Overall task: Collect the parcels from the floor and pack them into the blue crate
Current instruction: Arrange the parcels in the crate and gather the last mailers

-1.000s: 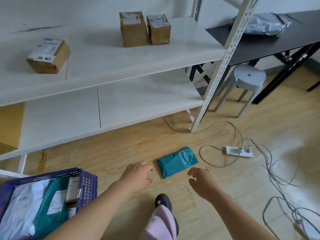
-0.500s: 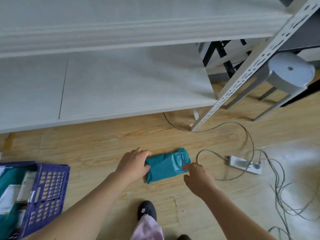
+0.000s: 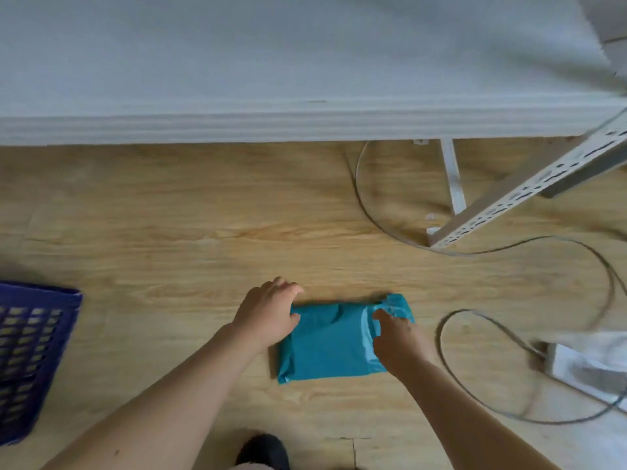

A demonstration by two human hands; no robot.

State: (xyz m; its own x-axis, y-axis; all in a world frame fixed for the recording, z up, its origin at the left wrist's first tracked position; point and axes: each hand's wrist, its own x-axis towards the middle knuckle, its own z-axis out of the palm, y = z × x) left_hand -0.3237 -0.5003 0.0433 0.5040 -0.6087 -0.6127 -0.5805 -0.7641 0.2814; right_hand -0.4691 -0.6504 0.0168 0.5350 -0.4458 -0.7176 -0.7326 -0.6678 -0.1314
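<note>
A teal plastic-wrapped parcel (image 3: 330,344) lies flat on the wooden floor in the lower middle of the head view. My left hand (image 3: 268,313) grips its left end, thumb on top at the near corner and fingers curled past the far edge. My right hand (image 3: 397,340) holds the right end, bent fingers pressing into the crinkled wrap. The blue crate (image 3: 34,351) stands at the far left edge of the frame; only its perforated right wall shows and its contents are out of view.
A white shelf board (image 3: 305,120) overhangs the floor just beyond the parcel. Its slotted metal upright (image 3: 526,195) meets the floor at the right. Grey cables (image 3: 444,334) loop close to my right hand, leading to a white power strip (image 3: 583,364). My dark shoe (image 3: 264,449) is at the bottom.
My head has dropped much lower and closer to the floor. Both hands went from hovering apart to closing on the two ends of the teal parcel.
</note>
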